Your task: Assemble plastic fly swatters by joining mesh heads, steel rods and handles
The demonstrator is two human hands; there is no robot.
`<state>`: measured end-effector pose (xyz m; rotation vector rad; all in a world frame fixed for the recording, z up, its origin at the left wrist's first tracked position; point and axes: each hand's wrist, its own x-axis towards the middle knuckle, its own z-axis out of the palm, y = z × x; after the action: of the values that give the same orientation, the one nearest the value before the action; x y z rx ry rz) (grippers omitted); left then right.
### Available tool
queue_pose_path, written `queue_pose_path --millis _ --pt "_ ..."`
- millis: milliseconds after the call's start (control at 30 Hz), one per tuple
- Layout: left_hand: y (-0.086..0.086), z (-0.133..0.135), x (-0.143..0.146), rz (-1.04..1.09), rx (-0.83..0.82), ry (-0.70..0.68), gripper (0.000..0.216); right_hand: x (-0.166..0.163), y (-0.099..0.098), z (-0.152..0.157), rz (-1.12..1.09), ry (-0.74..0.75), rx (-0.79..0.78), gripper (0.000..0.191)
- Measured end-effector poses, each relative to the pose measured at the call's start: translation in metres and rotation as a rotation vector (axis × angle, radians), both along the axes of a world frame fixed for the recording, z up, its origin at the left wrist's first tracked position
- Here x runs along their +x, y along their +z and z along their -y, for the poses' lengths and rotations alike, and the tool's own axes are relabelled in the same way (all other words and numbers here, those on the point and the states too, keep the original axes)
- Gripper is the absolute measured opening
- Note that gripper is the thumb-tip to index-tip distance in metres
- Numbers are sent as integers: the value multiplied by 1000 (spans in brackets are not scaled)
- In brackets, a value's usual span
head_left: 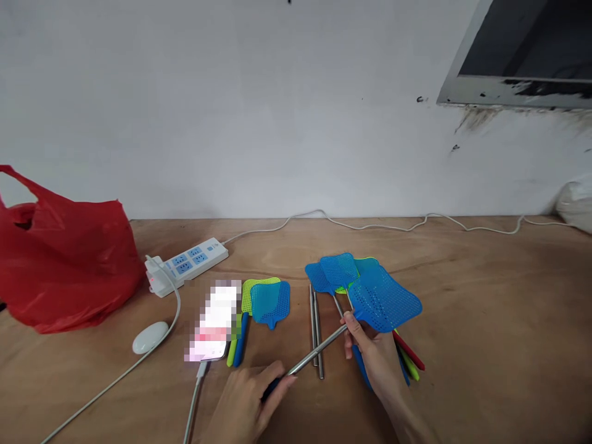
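Note:
My left hand (247, 401) is closed around the dark handle end of a metal rod (314, 354) that belongs to a blue fly swatter (383, 302). My right hand (370, 351) pinches the rod just below the blue mesh head, which is lifted over a pile of blue and green swatters (340, 271) with red, green and blue handles. Two bare metal rods (316, 327) lie on the wooden table (485, 320) between my hands. Left of them lie a blue swatter head (271, 302) and a green swatter head (252, 290).
A red plastic bag (60, 259) stands at the far left. A white power strip (187, 262) with a cable, a white oval device (150, 337) and a phone (215, 324) on a charging cable lie left of centre. A white cord (370, 223) runs along the wall.

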<state>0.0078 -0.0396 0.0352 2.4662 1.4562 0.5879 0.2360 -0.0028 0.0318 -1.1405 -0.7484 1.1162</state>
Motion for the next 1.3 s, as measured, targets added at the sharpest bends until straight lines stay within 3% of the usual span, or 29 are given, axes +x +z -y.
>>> queue_pose_path --millis 400,533,867,1067,1200,1300 --pt "7 2 -7 103 -206 4 23 20 11 -4 -185 31 -100 45" --pt "5 -1 -14 180 -231 13 26 26 9 -1 -237 83 -118 46" --pt "12 -14 -32 222 -243 102 36 25 21 -2 -210 -47 -88 36" --pt "8 -16 -27 234 -191 113 36 6 11 2 -136 -63 -22 39" --pt "3 -13 -16 164 -112 150 36 -18 0 10 -101 85 -44 46" --pt "5 -11 -10 124 -136 136 36 -26 -3 13 -118 81 -25 47"
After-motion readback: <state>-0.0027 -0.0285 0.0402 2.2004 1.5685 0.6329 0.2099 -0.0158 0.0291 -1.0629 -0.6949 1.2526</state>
